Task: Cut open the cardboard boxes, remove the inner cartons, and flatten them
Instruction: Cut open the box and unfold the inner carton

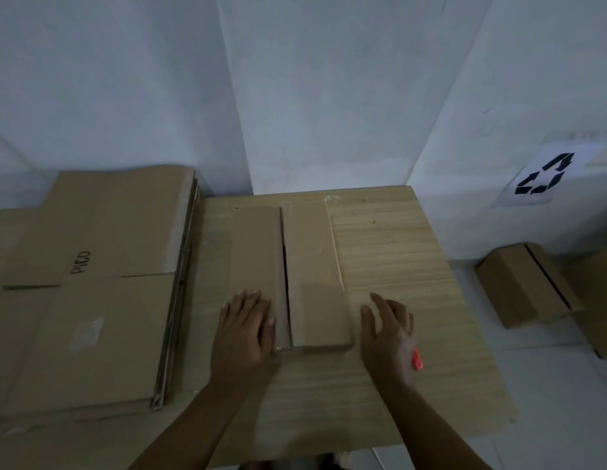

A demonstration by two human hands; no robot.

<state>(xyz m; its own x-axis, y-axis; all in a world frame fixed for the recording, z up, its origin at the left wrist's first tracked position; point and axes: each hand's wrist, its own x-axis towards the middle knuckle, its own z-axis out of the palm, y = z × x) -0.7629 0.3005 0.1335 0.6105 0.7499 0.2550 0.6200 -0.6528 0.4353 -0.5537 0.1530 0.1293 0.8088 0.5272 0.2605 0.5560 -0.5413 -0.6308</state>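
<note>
Pale wall [295, 79] across the whole upper half, meeting in a corner behind the work area. Below it, a light wood-grain surface [397, 266], running from the far corner toward the camera.

On the left part of the surface, a broad stack of flattened cartons [92, 300], flaps spread flat, the word "PICO" printed on the top sheet, a patch of clear tape nearer the camera. Along the stack's right edge, the layered edges of several sheets on view.

At the middle of the surface, a long cardboard box [308, 266], lying flat with its length pointing away from the camera, top seam split into a dark slit between two flaps, clear tape glinting at the near end.

Off to the right, on the floor, brown boxes [525, 286], well apart from the surface. Above them on the wall, a white sheet with a black recycling sign [546, 178].

Left hands-side: left hand [242, 334], fingers straight, palm down, pressing the box's left flap beside the slit. Right hand [390, 330], just beside the box's right edge, fingers spread and relaxed above the surface, gripping nothing. Partly hidden behind the right hand, a small red cutter [418, 360], lying at its outer edge; contact impossible to tell.
</note>
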